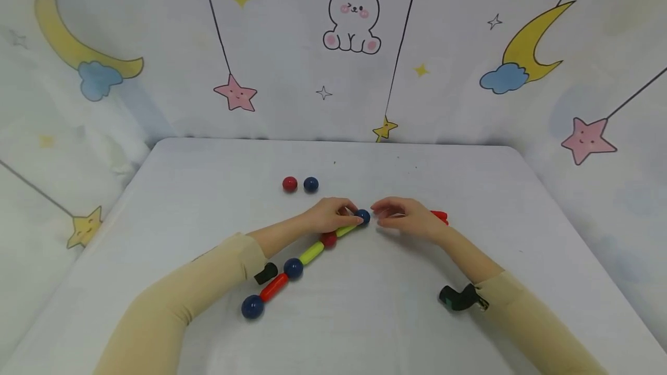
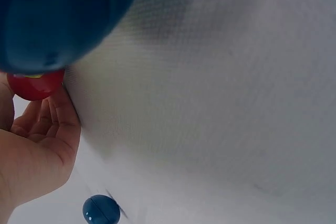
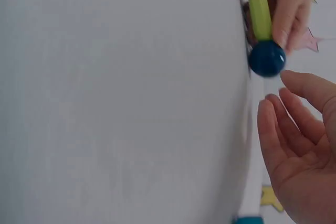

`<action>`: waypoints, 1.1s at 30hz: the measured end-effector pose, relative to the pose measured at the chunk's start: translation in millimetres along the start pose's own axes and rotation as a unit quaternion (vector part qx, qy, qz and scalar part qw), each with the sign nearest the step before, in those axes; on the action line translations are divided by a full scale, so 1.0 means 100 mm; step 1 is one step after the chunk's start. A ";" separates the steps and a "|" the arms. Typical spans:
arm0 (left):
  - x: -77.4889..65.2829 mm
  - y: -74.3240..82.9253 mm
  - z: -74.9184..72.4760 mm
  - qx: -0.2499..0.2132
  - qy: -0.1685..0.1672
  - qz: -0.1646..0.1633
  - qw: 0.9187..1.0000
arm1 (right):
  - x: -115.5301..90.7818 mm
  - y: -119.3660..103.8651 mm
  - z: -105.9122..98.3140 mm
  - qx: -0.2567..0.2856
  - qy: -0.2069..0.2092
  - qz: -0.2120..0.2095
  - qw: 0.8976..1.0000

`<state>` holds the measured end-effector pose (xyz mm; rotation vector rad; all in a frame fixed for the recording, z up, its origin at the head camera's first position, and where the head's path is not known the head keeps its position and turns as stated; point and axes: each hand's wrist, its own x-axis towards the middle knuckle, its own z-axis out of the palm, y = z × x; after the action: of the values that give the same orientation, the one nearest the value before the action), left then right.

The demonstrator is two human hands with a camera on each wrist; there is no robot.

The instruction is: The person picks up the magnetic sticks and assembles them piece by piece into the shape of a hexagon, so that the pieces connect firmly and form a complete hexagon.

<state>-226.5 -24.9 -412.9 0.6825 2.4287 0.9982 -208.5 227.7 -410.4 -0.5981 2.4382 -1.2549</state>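
Note:
A chain of balls and rods lies slantwise on the white table. From its near end, a blue ball [image 1: 252,307], a red rod [image 1: 274,287] and another blue ball [image 1: 293,269] lead to a yellow-green rod [image 1: 312,253]. Beyond come a red ball [image 1: 329,240], a second yellow-green rod [image 3: 259,14] and the far-end blue ball [image 3: 267,59]. My left hand [image 1: 330,215] pinches that far-end ball between thumb and fingers. Just to its right, my right hand [image 1: 409,216] is held with fingers loosely bent and parted, holding nothing.
Behind the left hand sit a loose red ball [image 1: 289,184] and a loose blue ball [image 1: 311,184]. Red pieces [image 1: 440,216] lie partly hidden behind the right hand. A dark wrist device [image 1: 458,298] juts from the right sleeve. A patterned cloth [image 1: 292,45] hangs behind the table.

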 end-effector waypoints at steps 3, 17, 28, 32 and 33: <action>0.00 -0.02 0.01 0.000 0.000 0.004 1.000 | -0.11 0.05 -0.15 -0.032 0.035 -0.010 0.999; -0.03 -0.03 0.01 -0.008 0.006 0.010 1.000 | -0.62 0.39 -0.73 -0.148 0.101 0.085 0.980; -0.04 -0.05 0.01 -0.009 0.009 0.013 1.000 | -0.43 0.40 -0.63 -0.145 0.083 0.085 0.982; -0.05 -0.06 0.01 -0.010 0.006 0.018 1.000 | -0.28 0.36 -0.50 -0.159 0.076 0.053 0.983; -0.05 -0.06 0.01 -0.008 0.007 0.019 1.000 | -0.24 0.34 -0.46 -0.158 0.072 0.044 0.984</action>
<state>-223.8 -31.5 -416.8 0.7208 2.4246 1.0395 -217.0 289.3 -410.5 -0.4876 2.7783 -0.9110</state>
